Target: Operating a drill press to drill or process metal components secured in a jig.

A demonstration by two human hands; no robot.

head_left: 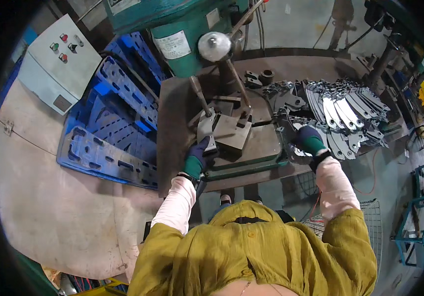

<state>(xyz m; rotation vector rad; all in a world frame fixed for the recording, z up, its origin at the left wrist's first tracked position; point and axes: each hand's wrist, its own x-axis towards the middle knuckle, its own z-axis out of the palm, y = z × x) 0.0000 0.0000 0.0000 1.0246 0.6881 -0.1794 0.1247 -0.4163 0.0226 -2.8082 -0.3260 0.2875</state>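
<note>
My left hand (199,157), in a dark glove with a green cuff, grips the near end of a grey metal plate (206,127). This plate lies along the left side of a steel block (234,132), under the spindle (200,96) of a green drill press (175,47). Over at the right, my right hand (309,140), gloved alike, is at the near left edge of a pile of flat, curved metal plates (343,111). Its dark fingers look curled in, and what they hold, if anything, cannot be made out.
The press's feed lever has a wrapped ball (215,46) near its hub. A metal ring (267,75) sits at the back of the brown table (177,106). Blue plastic pallets (113,158) and a grey control box (60,64) stand left. A wire basket (371,217) is below right.
</note>
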